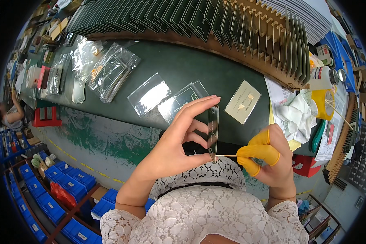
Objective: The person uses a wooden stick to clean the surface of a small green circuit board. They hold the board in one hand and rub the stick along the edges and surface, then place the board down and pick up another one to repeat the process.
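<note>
My left hand [171,148] grips a thin, shiny rectangular plate [213,136] by its opposite edges, held nearly edge-on above the table's front edge. Yellow finger cots cover some fingers of my right hand [274,156]. These fingers pinch a thin wooden stick [227,155], whose far end meets the lower part of the plate near my left thumb. Whether that end has a cotton tip cannot be seen. Beyond my hands lie a pale card [243,102] with small gold-coloured pieces, a flat sheet [171,109] partly behind my left hand, and a clear plastic sleeve [149,94].
Across the back of the green table [162,57] runs a long slotted rack [268,71] packed with upright dark plates. Bagged pieces [114,73] lie at left. A white cloth [297,116], yellow tape roll [324,105] and bottle [323,75] stand right. Blue bins [69,179] fill lower left.
</note>
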Motion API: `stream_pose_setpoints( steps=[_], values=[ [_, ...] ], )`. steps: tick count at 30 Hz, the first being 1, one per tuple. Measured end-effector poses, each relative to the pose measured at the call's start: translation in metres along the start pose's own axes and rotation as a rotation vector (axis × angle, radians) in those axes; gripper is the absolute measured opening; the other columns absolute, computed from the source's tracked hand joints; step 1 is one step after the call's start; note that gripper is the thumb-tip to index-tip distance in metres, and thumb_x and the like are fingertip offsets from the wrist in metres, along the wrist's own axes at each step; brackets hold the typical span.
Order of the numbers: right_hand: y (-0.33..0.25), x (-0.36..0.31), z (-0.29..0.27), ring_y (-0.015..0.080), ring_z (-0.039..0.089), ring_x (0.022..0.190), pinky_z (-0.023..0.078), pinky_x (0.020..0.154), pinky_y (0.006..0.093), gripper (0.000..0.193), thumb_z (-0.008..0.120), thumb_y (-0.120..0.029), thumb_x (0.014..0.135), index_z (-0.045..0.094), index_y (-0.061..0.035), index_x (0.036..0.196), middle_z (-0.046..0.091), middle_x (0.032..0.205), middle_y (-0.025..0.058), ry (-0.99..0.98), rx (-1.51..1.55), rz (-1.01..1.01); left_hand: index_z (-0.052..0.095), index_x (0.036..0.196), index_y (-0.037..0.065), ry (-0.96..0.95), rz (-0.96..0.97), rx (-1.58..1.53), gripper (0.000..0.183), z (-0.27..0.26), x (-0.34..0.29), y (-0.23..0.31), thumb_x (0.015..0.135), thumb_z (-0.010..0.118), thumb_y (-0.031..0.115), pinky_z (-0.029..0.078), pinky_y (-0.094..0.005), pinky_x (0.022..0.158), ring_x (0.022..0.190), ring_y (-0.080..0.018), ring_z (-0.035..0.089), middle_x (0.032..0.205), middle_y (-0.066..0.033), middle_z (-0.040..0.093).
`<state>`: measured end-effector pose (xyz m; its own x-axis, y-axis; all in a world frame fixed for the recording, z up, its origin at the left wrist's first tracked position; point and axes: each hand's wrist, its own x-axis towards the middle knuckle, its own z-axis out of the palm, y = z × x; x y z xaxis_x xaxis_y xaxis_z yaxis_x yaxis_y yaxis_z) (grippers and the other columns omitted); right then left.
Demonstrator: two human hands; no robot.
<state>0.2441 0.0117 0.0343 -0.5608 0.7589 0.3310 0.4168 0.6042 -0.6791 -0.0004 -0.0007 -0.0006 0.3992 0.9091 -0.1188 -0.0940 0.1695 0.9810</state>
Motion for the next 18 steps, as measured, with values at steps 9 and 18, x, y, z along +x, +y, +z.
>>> stream_pose_setpoints(
  steps=[9, 18],
  values=[
    [0.0, 0.0019, 0.0022, 0.0242, 0.054, 0.069, 0.038, 0.062, 0.0354, 0.03, 0.086, -0.007, 0.069, 0.07, -0.0061, 0.094, 0.062, 0.084, 0.0059, 0.055, 0.009, 0.049, 0.034, 0.152, 0.005, -0.01, -0.003, 0.001, 0.1, 0.0012, 0.0009, 0.0011, 0.067, 0.083, -0.014, 0.057, -0.0276, 0.08, 0.106, -0.0215, 0.064, 0.16, -0.0163, 0.031],
    [-0.0003, 0.0022, 0.0003, 0.0241, 0.054, 0.069, 0.038, 0.062, 0.0351, 0.029, 0.086, -0.007, 0.069, 0.07, -0.0058, 0.093, 0.062, 0.084, 0.0058, 0.035, -0.005, 0.041, 0.034, 0.152, 0.005, -0.011, -0.002, -0.001, 0.1, 0.0006, 0.0005, 0.0001, 0.067, 0.083, -0.014, 0.057, -0.0279, 0.08, 0.106, -0.0214, 0.064, 0.16, -0.0163, 0.031]
  ],
)
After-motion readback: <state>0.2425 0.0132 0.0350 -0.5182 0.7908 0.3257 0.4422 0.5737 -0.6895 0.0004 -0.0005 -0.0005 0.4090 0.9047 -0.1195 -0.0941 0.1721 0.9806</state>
